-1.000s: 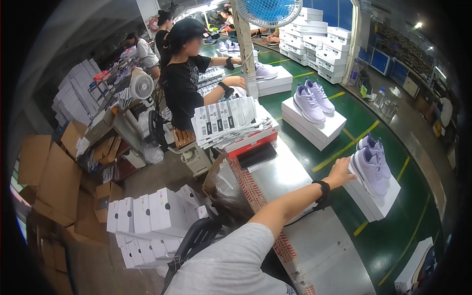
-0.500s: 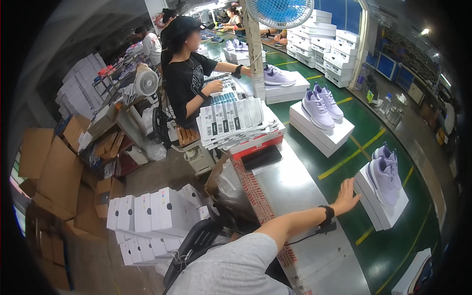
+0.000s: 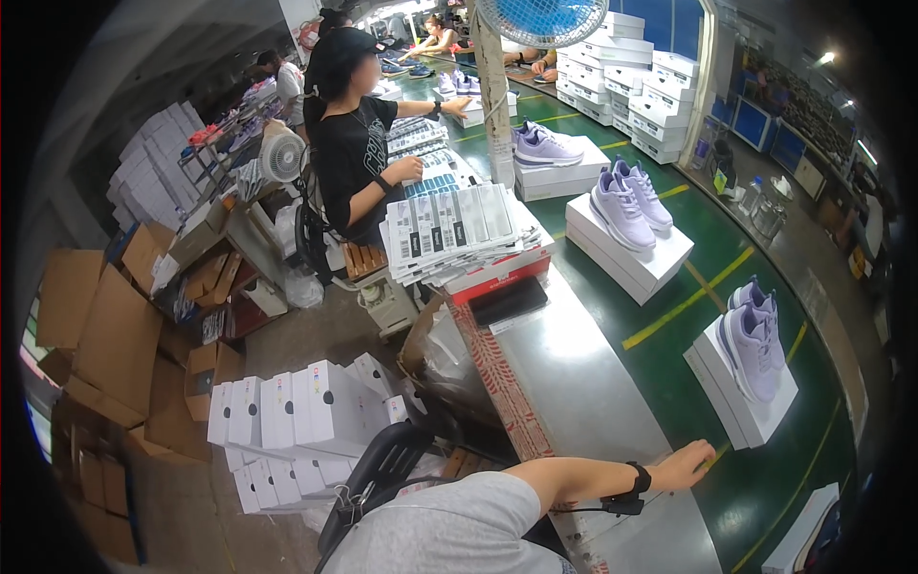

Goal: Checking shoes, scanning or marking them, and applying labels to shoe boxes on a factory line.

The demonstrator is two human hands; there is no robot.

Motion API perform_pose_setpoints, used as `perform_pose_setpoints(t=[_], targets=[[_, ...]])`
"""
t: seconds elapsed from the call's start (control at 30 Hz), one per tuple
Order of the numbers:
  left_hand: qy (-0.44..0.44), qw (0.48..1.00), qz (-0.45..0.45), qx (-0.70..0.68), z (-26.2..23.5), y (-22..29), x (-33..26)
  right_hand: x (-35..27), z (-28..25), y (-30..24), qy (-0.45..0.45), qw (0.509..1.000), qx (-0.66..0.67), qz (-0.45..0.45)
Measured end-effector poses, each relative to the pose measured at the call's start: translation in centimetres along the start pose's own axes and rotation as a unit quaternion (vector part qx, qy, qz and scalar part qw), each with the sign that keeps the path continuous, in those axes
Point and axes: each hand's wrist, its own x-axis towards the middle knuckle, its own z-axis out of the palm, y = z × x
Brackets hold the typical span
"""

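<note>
Two surfaces: a grey work table [image 3: 583, 383] and, just beside it, a green belt [image 3: 765, 497] with yellow lines.
Room: a big work hall with a blue fan [image 3: 541, 17] up high and brown cardboard [image 3: 105, 335] piled on the left.
Boxes on the belt: three white shoe boxes in a row, each with a pair of purple shoes on its lid.
Nearest box: the white box [image 3: 732, 402] carries purple shoes [image 3: 753, 340] and sits just past the hand.
Other boxes: small white boxes [image 3: 296, 421] stand packed on the floor by a black chair [image 3: 382, 474].
Table top: a stack of label sheets [image 3: 459, 230] lies on it.
Right hand [image 3: 684, 467]: flat and empty, fingers out and close together, resting at the belt's edge near the nearest box, not touching it.
Left hand: out of sight.
Other person: a worker in black [image 3: 354, 153] sits farther along.
</note>
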Motion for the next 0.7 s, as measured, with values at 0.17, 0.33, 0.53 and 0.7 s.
perform_pose_setpoints(t=[0.17, 0.33, 0.53, 0.7], targets=[[-0.041, 0.999, -0.009, -0.019, -0.6, 2.1, -0.5, 0.0, 0.4, 1.3, 0.015, 0.999, -0.039, -0.011], [-0.059, 0.998, 0.003, 0.012, -1.1, 2.6, -0.5, 0.5, 2.9, 4.0, 0.075, 0.991, -0.069, -0.092], [-0.044, 0.998, 0.023, 0.045, -1.2, 2.5, -0.1, 2.2, 6.7, 6.5, -0.028, 0.999, -0.022, 0.01], [-0.056, 0.998, 0.009, 0.036, -2.0, 3.3, -0.1, 1.3, 4.6, 2.9, 0.038, 0.998, 0.046, 0.012]])
